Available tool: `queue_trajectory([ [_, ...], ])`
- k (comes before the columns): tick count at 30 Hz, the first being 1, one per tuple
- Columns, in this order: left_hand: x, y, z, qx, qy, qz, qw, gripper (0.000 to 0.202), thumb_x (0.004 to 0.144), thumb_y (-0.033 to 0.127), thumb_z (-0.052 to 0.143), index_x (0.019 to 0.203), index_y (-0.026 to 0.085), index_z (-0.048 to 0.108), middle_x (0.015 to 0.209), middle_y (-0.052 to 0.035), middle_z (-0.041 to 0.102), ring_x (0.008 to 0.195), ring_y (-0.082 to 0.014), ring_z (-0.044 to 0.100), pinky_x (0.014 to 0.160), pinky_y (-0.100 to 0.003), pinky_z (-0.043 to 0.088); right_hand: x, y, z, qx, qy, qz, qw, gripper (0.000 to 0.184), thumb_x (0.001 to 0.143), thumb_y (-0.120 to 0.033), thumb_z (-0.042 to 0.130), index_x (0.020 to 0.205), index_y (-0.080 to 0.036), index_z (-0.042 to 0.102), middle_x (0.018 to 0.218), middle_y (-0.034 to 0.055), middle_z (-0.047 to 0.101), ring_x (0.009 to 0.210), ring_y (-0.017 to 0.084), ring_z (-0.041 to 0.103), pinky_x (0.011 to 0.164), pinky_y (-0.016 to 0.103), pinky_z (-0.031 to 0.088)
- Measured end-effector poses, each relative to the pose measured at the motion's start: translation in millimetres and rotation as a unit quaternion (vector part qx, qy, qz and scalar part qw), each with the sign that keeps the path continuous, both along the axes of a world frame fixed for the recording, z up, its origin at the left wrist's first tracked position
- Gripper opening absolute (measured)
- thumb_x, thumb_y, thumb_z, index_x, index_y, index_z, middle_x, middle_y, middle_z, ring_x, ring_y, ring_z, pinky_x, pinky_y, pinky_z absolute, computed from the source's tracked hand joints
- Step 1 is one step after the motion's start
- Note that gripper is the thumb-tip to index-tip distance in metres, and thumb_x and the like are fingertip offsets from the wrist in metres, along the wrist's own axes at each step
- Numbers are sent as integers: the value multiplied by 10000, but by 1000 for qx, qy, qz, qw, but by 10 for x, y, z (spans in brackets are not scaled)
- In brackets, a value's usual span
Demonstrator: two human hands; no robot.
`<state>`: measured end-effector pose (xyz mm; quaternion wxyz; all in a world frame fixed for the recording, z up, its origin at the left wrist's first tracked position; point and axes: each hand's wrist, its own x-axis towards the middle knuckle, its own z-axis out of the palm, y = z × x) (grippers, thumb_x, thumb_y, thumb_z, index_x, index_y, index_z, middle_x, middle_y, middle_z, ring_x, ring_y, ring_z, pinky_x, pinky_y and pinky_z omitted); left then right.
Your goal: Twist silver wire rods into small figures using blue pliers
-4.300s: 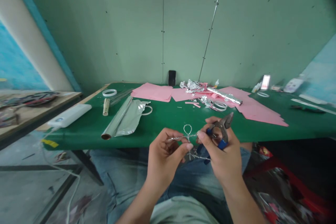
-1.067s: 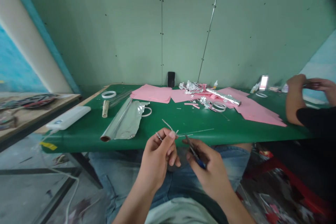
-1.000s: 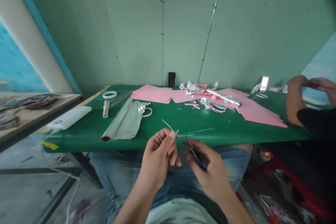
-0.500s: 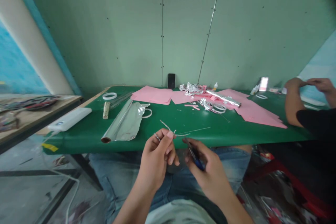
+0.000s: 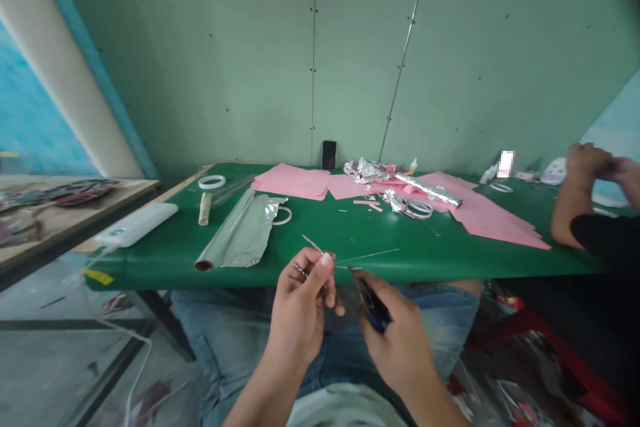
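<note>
Between thumb and fingers, my left hand (image 5: 303,300) pinches a thin twisted wire (image 5: 313,242) over the front edge of the green table. One end of the wire points up and left; another runs right from the fingertips. My right hand (image 5: 395,320) is wrapped round dark pliers (image 5: 373,303) with blue on the handle. The jaws of the pliers are at the wire's right end; whether they grip it I cannot tell. A thin straight strand (image 5: 370,255) shows just beyond the hands.
A foil roll (image 5: 233,230) lies left on the green table (image 5: 320,227). Pink sheets (image 5: 295,181), crumpled foil (image 5: 370,170) and a tape ring (image 5: 419,208) lie behind. A phone (image 5: 329,155) leans on the wall. A white power bank (image 5: 137,223) sits left; another person's arm (image 5: 575,193) is right.
The jaws of the pliers have come to the wire's right end, with the pliers turned a little. My left hand still pinches the wire. The other person's hands have shifted.
</note>
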<state>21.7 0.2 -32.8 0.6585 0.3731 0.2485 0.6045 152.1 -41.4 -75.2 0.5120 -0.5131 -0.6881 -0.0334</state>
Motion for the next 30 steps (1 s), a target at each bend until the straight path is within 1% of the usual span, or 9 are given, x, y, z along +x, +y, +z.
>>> queue_trajectory([
  [3,21,-29,-1,-13,-15,3,1000,296,729,330,809,714,170,561,530,71,489,413,-57,400,366,-171,446,-21,-18,-61,28,-36,-44,998,418,805,-107,508,1204,-151,624,1031,118,743,852,212,736,691,273,603],
  [5,32,-43,-3,-22,-22,0,1000,304,716,328,820,716,170,560,526,74,480,412,-56,398,370,-166,439,-27,-42,-96,44,-62,-71,995,430,812,-113,508,1228,-160,609,1011,115,736,824,216,729,662,288,598],
  [8,38,-45,-7,-30,-35,-5,999,303,716,314,822,718,169,556,533,75,477,415,-54,406,375,-162,438,-26,-71,-134,61,-89,-96,990,463,818,-123,516,1275,-173,573,1021,110,722,861,231,715,699,319,594],
  [11,30,-29,-4,-45,-39,-44,997,288,751,315,797,721,162,554,558,77,465,404,-46,395,360,-163,435,15,-58,-133,54,-88,-86,991,504,804,-110,519,1301,-181,547,1033,103,699,884,232,691,722,329,585],
  [15,-4,-25,33,-74,-48,-104,991,218,839,307,713,771,147,582,597,81,438,390,-29,342,342,-172,456,163,12,-37,58,-118,-95,987,557,782,-98,549,1329,-203,536,975,91,646,860,256,622,737,388,547],
  [19,-43,-62,84,-83,-52,-138,986,186,858,290,687,810,136,595,609,78,446,393,-22,315,327,-162,467,310,41,108,84,-185,-107,973,594,780,-82,589,1358,-205,521,950,81,602,837,256,549,745,404,488],
  [21,-55,-80,97,-80,-52,-142,985,188,855,286,691,804,141,582,602,78,448,390,-20,301,315,-152,461,347,33,171,102,-223,-103,964,587,783,-62,578,1347,-216,531,979,82,592,859,258,537,759,405,462],
  [24,-60,-94,96,-70,-44,-128,988,186,862,281,683,798,146,572,605,75,456,394,-20,298,317,-154,474,372,14,244,130,-275,-103,947,548,805,-65,562,1332,-216,548,1010,89,583,872,260,528,765,410,433],
  [30,-45,-110,93,-63,-22,-113,991,186,855,279,687,791,146,574,626,66,464,406,-26,322,336,-179,506,430,3,349,146,-339,-125,921,488,836,-117,581,1315,-205,576,1024,96,606,854,253,506,746,403,394],
])
